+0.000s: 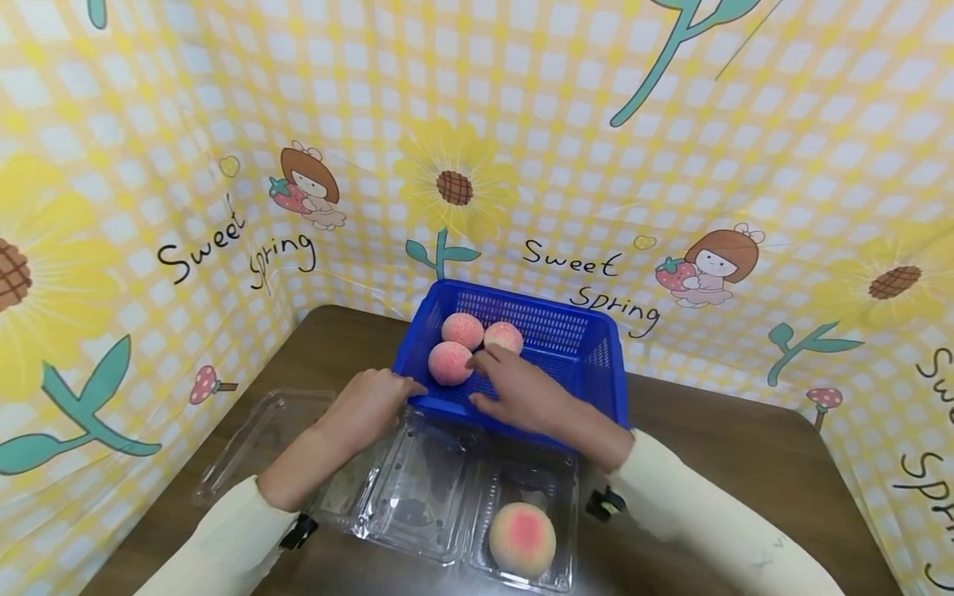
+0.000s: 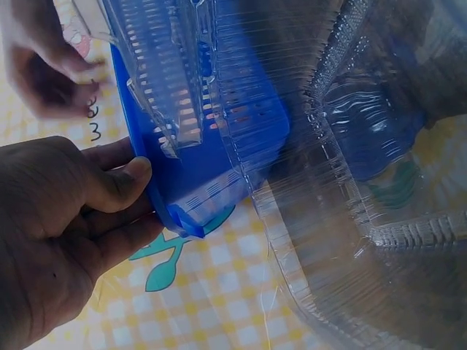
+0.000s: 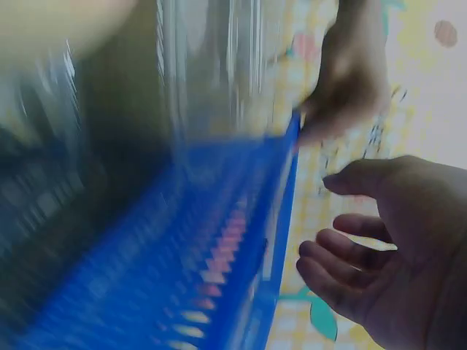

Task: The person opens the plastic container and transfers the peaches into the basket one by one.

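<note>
A blue plastic basket (image 1: 605, 368) stands on the table with three pink peaches (image 1: 450, 364) grouped at its left end. My left hand (image 1: 370, 403) grips the basket's near left corner; the left wrist view shows the thumb (image 2: 128, 182) on the rim and fingers behind it. Over the basket hangs my right hand (image 1: 522, 393), its fingers loosely bent close to the peaches. The right wrist view, partly blurred, shows nothing held in that right hand (image 3: 387, 248). In front lies an unfolded clear plastic clamshell box (image 1: 425, 497), a yellow-pink peach (image 1: 522, 542) in its right part.
Another clear plastic container (image 1: 261, 430) lies at the left, partly behind the left forearm. The brown wooden table (image 1: 715, 463) extends to the right of the basket. A yellow checked cloth (image 1: 537, 165) with printed flowers hangs close behind and at both sides.
</note>
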### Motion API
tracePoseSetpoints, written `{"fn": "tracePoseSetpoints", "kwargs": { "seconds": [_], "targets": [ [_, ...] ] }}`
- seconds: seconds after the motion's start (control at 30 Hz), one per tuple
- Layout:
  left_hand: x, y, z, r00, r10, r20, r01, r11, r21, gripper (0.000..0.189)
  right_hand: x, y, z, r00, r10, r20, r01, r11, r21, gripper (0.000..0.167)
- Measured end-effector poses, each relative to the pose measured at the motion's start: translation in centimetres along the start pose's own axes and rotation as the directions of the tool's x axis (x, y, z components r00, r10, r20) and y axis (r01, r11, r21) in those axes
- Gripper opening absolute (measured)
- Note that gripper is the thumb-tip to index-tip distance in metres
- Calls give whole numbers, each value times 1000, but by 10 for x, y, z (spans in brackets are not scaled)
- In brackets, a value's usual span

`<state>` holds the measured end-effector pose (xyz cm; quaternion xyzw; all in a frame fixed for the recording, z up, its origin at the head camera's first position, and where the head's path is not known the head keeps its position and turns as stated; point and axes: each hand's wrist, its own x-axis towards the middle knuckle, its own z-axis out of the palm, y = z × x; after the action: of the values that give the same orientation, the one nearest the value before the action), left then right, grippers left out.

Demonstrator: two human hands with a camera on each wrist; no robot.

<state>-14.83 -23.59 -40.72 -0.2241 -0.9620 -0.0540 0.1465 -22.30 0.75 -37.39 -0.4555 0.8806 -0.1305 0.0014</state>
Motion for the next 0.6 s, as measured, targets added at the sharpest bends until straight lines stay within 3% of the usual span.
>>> {"fn": "tracePoseSetpoints", "kwargs": {
  "seconds": [0.13,0.27,0.6],
  "targets": [
    [0,0,0,1000,6,-9,-6,1000,4,38,-35,-16,0,1000,20,-22,-18,993,116,35],
    [0,0,-1,1000,1,-7,-1,1000,-8,40,-60,-26,3,999,-13,-34,18,988,152,30],
    [0,3,-1,1000,-17,9,17,1000,-3,41,-102,-32,22,996,-89,21,88,995,56,26]
  ]
}}
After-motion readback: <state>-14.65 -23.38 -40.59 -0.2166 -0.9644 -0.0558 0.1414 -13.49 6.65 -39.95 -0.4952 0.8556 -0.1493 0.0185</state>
